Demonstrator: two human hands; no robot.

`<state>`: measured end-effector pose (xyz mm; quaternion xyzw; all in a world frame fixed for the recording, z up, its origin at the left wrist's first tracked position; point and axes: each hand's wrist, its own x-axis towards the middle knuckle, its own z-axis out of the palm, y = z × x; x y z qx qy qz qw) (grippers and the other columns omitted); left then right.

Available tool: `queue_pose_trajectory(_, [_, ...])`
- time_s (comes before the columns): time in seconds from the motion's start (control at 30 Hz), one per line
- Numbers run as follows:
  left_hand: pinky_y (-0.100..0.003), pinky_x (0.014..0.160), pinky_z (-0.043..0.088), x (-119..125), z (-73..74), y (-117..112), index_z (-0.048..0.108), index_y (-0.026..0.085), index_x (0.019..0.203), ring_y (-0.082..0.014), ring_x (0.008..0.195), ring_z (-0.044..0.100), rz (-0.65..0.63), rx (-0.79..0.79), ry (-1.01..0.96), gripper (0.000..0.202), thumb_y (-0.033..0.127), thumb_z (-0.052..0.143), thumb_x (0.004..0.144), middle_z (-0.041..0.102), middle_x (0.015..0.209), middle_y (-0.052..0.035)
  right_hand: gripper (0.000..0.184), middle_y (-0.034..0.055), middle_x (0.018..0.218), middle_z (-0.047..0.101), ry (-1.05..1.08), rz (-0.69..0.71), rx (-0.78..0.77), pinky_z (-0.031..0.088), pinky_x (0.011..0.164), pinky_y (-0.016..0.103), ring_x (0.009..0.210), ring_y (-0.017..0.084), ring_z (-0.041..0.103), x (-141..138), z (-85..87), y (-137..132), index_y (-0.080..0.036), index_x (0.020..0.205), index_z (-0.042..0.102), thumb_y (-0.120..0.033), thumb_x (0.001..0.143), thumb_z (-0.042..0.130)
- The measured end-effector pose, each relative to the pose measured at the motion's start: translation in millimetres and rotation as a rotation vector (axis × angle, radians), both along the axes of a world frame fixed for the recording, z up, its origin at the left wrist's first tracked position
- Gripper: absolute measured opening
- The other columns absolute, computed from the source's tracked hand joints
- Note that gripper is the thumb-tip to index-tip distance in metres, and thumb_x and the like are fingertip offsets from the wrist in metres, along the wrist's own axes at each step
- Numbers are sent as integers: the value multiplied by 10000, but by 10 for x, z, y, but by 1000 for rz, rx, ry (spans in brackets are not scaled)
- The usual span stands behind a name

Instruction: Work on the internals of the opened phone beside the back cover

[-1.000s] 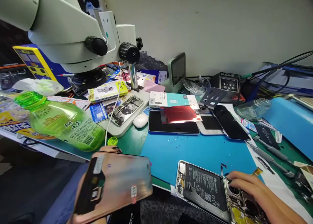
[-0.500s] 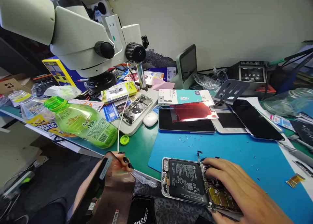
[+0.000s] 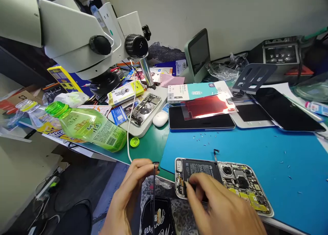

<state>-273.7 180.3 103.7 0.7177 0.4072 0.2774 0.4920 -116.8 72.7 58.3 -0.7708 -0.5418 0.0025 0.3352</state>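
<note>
A: How far along is the phone?

B: It looks well into teardown. The opened Huawei phone (image 3: 222, 183) lies back-off on the blue mat (image 3: 256, 149), at the near edge of the surface (image 3: 148, 149), with battery and boards bare. Loose screws (image 3: 205, 138) are scattered further up the mat.

A: And the hands?

B: The left hand (image 3: 128, 201) pinches a thin panel (image 3: 154, 197), seen edge-on, just left of the phone. The right hand (image 3: 220, 207) has its fingers (image 3: 191, 190) narrowed at the phone's lower end; what they pinch is hidden. The boards are still seated.
</note>
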Motion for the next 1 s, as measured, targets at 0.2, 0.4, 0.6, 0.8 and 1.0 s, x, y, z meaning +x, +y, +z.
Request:
queue_pose_trajectory(0.2, [-404,888,529,44,165,-29,690,277,1056,-312,1010,629,-94,224,186,362,504,620,782,622,995,-67,151,-112,551,592,256,24,-90,394,385,220,444,113,585,116,-29,-59,-280,716,498,-212,851,504])
queue_pose_trajectory(0.4, [-372,869,509,110,317,-49,512,320,1271,-318,1134,549,-327,544,380,625,434,695,685,552,1135,-78,188,-30,624,629,442,52,-273,378,429,247,493,147,564,109,17,-51,-247,684,506,-172,821,402])
queue_pose_trajectory(0.6, [-291,905,500,290,351,-11,429,305,1289,-232,1144,566,-504,752,570,545,322,625,780,488,1237,-74,212,-47,454,503,588,56,-252,301,413,240,400,137,473,118,-26,-27,-239,637,483,-150,810,398])
queue_pose_trajectory(0.8, [-252,803,554,399,354,77,407,277,1284,-221,1061,603,-700,771,666,640,276,681,706,509,1194,-86,194,-25,548,588,706,43,-200,330,383,216,394,119,518,96,-58,-53,-235,692,570,-191,837,448])
queue_pose_trajectory(1.0, [-330,910,542,499,313,134,354,247,1342,-251,1102,587,-727,798,701,739,236,659,669,477,1222,-111,185,-3,698,669,776,19,-269,381,440,213,495,132,557,71,-37,-56,-255,772,624,-159,829,477])
